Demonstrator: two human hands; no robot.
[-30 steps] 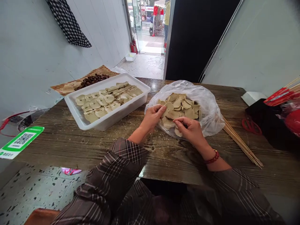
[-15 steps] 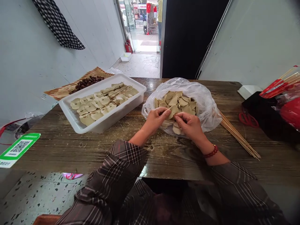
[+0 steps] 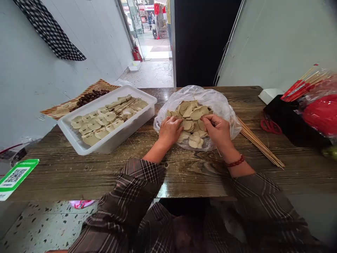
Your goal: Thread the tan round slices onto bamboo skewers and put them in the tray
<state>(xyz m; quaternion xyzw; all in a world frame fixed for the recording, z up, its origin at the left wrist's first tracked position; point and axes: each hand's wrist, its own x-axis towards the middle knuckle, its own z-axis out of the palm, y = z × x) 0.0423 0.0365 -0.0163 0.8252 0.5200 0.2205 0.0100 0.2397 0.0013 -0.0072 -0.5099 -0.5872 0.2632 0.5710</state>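
Thin beige slices [image 3: 187, 125], perhaps a kind of food, lie heaped in an open clear plastic bag [image 3: 223, 102]. My right hand [image 3: 218, 131] is closed over the bag's right side, pinching a thin bamboo skewer [image 3: 219, 153] whose lower end sticks out below the palm. One pierced slice [image 3: 199, 112] sits on this skewer just past my fingertips. At the heap's left edge my left hand [image 3: 168, 130] lies palm down, thumb apart from the fingers, its fingertips touching slices; no slice shows clearly in its grasp.
Left of the bag stands a white plastic tub [image 3: 105, 149] with rows of skewered slices. Behind it, dark red beads or fruits [image 3: 91, 96] rest on patterned paper. Loose bamboo skewers [image 3: 259, 142], red scissors [image 3: 271, 126] and a black holder [image 3: 286, 123] are on the right.
My left hand has let go of the slice both hands were holding and moved down-left onto the heap. That slice stays at my right hand. The view has shifted slightly.
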